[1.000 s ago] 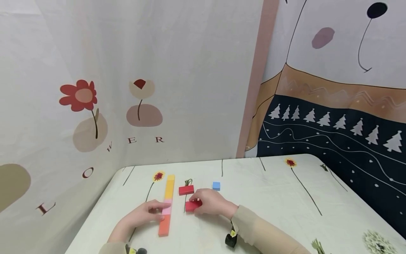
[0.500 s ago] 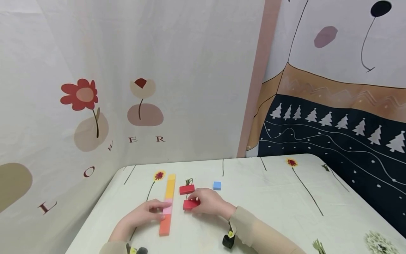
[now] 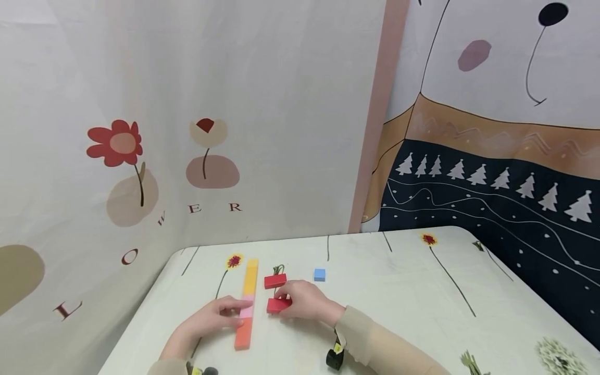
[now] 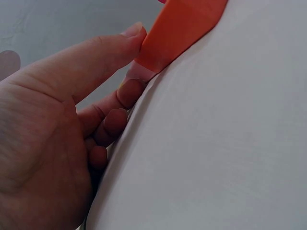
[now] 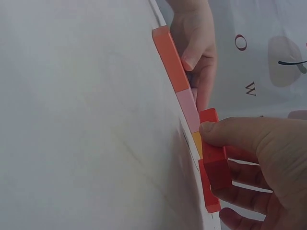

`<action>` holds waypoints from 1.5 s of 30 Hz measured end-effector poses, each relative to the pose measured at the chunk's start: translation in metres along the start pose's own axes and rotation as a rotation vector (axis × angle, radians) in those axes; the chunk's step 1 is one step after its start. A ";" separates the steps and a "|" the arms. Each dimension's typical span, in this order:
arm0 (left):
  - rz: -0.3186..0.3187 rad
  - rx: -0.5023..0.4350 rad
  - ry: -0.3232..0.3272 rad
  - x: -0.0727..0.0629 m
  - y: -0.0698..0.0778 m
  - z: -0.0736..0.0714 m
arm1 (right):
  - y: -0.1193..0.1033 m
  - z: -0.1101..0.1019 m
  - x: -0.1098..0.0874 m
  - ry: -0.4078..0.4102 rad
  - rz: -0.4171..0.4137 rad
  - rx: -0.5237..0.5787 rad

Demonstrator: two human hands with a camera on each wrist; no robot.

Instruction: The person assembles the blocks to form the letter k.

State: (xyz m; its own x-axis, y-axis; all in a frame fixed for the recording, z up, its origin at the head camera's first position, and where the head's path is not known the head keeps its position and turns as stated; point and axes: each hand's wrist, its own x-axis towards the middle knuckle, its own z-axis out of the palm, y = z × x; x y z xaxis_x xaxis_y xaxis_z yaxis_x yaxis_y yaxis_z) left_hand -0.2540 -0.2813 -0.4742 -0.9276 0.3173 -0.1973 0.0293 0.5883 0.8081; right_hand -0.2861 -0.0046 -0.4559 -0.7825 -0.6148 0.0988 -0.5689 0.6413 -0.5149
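My right hand (image 3: 307, 301) pinches a red block (image 3: 277, 305) between thumb and fingers, just right of a straight row of blocks. That row runs away from me: an orange block (image 3: 243, 334), a pink block (image 3: 246, 311), then a yellow-orange block (image 3: 250, 281) with a lighter yellow block (image 3: 252, 263) at its far end. From the left, my left hand (image 3: 213, 316) touches the row, thumb against the orange block and index finger on the pink one. In the right wrist view the held red block (image 5: 214, 148) partly covers a second red block (image 5: 209, 190).
The second red block lies beyond the right hand, with a small blue block (image 3: 320, 275) to its right. A white flower-print cloth (image 3: 403, 291) covers the table. Patterned curtains (image 3: 290, 114) hang behind and at the left.
My right hand has brought its red block slightly left, closer to the row. The left hand and the other blocks have stayed in place.
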 end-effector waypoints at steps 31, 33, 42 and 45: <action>0.048 -0.024 -0.009 -0.001 0.002 0.000 | -0.011 0.015 0.009 -0.019 0.022 0.004; 0.048 -0.025 -0.010 0.000 0.002 0.000 | -0.012 0.015 0.009 -0.022 0.028 0.000; 0.052 -0.023 -0.011 0.000 0.002 0.000 | -0.016 0.017 0.009 -0.030 0.022 -0.033; 0.047 -0.027 -0.009 0.000 0.003 0.000 | -0.018 0.017 0.010 -0.035 0.019 -0.043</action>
State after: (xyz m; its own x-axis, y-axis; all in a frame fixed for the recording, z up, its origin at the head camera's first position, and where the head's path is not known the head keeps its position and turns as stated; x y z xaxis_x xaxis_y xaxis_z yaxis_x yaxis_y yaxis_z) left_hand -0.2542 -0.2799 -0.4720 -0.9220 0.3507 -0.1639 0.0622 0.5521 0.8315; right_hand -0.2790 -0.0299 -0.4606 -0.7843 -0.6176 0.0588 -0.5650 0.6718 -0.4791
